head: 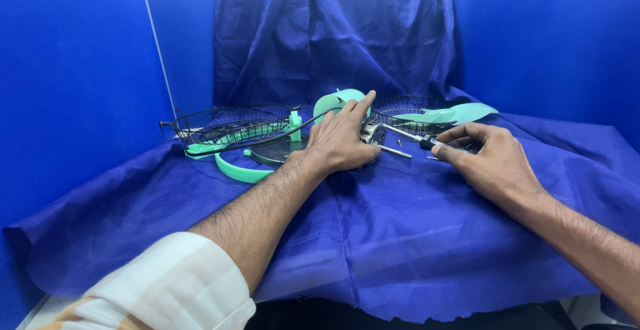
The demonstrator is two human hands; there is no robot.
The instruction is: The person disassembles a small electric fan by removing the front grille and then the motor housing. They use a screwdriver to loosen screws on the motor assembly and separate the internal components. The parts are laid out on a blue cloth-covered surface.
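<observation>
Left hand [341, 138] lies flat, fingers spread, on the fan motor [371, 132] near the desk's [373, 237] far edge; right hand [490, 157] grips a screwdriver [427, 142] just beside it.

Left forearm [267, 203] hairy, bare from the hand back to a rolled-up white cloth sleeve [167, 283]; right forearm [587, 237] bare, no sleeve visible.

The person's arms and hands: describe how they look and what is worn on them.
Both hands, the left hand and the right hand, are bare: no gloves, and no rings or watch that can be seen. The left arm wears a white sleeve with a pale orange stripe, pushed up so the forearm is uncovered. The right forearm is bare as far as the frame shows.
</observation>
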